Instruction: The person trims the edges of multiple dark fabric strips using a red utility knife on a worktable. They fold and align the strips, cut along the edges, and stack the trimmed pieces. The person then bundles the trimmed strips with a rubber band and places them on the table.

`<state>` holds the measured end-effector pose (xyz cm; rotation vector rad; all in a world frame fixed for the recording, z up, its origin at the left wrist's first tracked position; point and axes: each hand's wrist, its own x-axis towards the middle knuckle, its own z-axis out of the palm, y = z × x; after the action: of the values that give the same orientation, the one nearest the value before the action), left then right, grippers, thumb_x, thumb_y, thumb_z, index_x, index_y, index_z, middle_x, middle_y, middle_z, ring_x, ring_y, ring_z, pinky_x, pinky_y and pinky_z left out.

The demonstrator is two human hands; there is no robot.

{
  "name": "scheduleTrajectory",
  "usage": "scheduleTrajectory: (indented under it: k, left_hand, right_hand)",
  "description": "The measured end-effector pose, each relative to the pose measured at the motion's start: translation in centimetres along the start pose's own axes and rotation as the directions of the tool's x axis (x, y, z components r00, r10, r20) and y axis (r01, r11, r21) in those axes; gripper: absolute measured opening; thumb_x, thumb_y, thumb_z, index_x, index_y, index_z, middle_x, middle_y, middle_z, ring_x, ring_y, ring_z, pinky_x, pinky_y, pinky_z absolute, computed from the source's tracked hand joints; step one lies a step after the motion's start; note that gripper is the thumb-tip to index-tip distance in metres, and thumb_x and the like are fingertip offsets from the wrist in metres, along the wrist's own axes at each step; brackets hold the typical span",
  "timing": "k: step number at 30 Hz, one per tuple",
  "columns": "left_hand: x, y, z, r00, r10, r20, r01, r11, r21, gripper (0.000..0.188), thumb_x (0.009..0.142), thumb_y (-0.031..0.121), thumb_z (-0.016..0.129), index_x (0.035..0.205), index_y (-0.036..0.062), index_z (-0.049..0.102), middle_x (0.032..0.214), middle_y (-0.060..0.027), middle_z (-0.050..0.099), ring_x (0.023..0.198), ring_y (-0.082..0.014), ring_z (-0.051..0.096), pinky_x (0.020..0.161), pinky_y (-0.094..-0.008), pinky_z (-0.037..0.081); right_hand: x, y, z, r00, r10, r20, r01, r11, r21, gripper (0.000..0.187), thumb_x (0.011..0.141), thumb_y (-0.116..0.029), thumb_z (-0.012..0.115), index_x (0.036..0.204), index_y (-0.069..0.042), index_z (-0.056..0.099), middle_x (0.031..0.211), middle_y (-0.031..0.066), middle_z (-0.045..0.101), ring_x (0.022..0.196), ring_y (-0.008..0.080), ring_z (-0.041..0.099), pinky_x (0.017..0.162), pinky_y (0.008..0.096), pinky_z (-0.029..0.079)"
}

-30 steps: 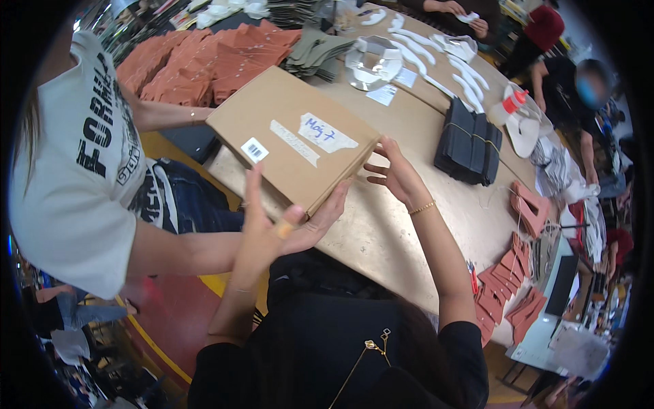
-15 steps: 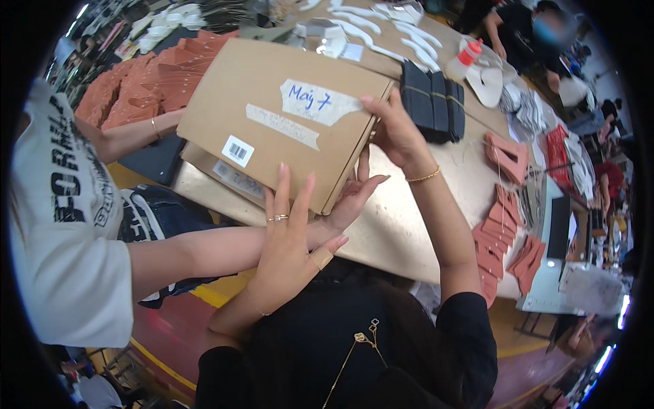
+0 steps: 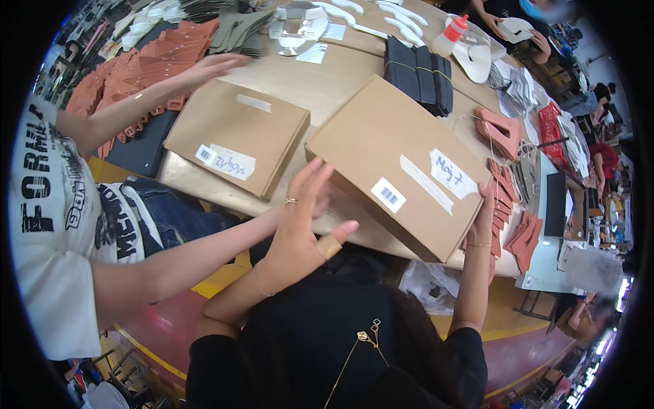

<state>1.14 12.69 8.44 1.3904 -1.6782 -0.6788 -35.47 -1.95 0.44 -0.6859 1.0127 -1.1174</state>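
Note:
My right hand (image 3: pixel 482 215) grips the right edge of a brown cardboard box (image 3: pixel 381 140) with paper labels and a barcode sticker. The box sits at a slant over the near part of the table. Close to its left corner, my left hand (image 3: pixel 300 228) has its fingers stretched out, with a ring and a plaster on it. Whether its fingertips touch the box I cannot tell. A second cardboard box (image 3: pixel 238 126) lies flat to the left. A co-worker's one hand (image 3: pixel 218 65) reaches past that box, while the other is partly hidden behind my left hand.
Dark bundled pieces (image 3: pixel 415 75) lie beyond the box, near a red-capped bottle (image 3: pixel 451 37). Reddish cut pieces (image 3: pixel 146 65) are heaped at the far left, with more reddish pieces (image 3: pixel 501 129) at right. A co-worker in a white shirt (image 3: pixel 61 204) stands close at left.
The labelled box has moved right, off the second box, which now shows fully. My right hand went right and down with it. The co-worker's hands have come away from the box.

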Motion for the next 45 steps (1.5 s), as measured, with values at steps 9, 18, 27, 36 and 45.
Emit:
scheduleTrajectory:
  k: [9,18,27,36,45]
  left_hand:
    - [-2.7,-8.5,7.6,0.747,-0.648,0.149,0.546,0.469,-0.695,0.064,0.095,0.035,0.059,0.140,-0.0018,0.032,0.131,-0.0162,0.046,0.121,-0.0250,0.046,0.101,-0.0375,0.038]
    - [-3.7,-10.8,5.9,0.682,-0.728,0.070,0.592,0.493,-0.638,0.067,0.090,0.030,0.067,0.138,-0.0013,0.031,0.111,-0.0125,0.054,0.089,-0.0115,0.053,0.062,-0.0207,0.044]
    - [-3.7,-4.6,1.1,0.651,-0.712,0.266,0.635,0.318,-0.704,0.060,0.092,0.021,0.063,0.135,0.0022,0.024,0.101,-0.0152,0.058,0.059,-0.0174,0.056,0.047,-0.0259,0.043]
    - [6.1,-2.0,0.4,0.969,-0.242,-0.050,0.075,0.483,-0.872,0.072,0.095,0.023,0.057,0.148,0.0071,0.011,0.118,-0.0189,0.054,0.092,-0.0333,0.067,0.071,-0.0355,0.056]
    - [18.3,-6.3,2.4,0.939,-0.136,-0.316,-0.105,0.762,-0.639,0.068,0.089,0.016,0.066,0.142,0.0017,0.025,0.111,-0.0129,0.059,0.095,-0.0148,0.059,0.077,-0.0251,0.045]
  right_hand:
    - [0.5,0.1,-5.1,0.984,0.172,-0.049,-0.177,0.973,-0.147,0.066,0.080,-0.034,0.065,0.132,0.001,0.042,0.113,0.0154,0.059,0.101,0.0261,0.062,0.088,0.0382,0.053]
    - [5.0,2.4,0.8,0.995,-0.087,0.049,0.091,0.594,-0.800,0.068,0.093,-0.048,0.054,0.144,-0.007,0.034,0.132,0.0138,0.047,0.119,0.0269,0.049,0.096,0.0354,0.044]
    - [-6.2,1.9,-5.8,0.919,0.378,-0.114,-0.361,0.686,-0.632,0.045,0.098,-0.039,0.045,0.115,0.001,0.059,0.104,0.0131,0.065,0.084,0.0213,0.067,0.070,0.0296,0.054]
    - [-8.4,0.5,2.8,0.939,0.144,0.312,0.158,0.624,-0.765,0.023,0.096,-0.017,0.052,0.101,0.002,0.064,0.086,0.0082,0.066,0.070,0.0148,0.066,0.062,0.0283,0.052]
    - [-1.8,2.5,10.0,0.784,-0.129,0.607,0.619,0.106,-0.778,0.012,0.086,-0.011,0.059,0.094,-0.002,0.063,0.090,0.0119,0.062,0.081,0.0303,0.063,0.071,0.0395,0.050]
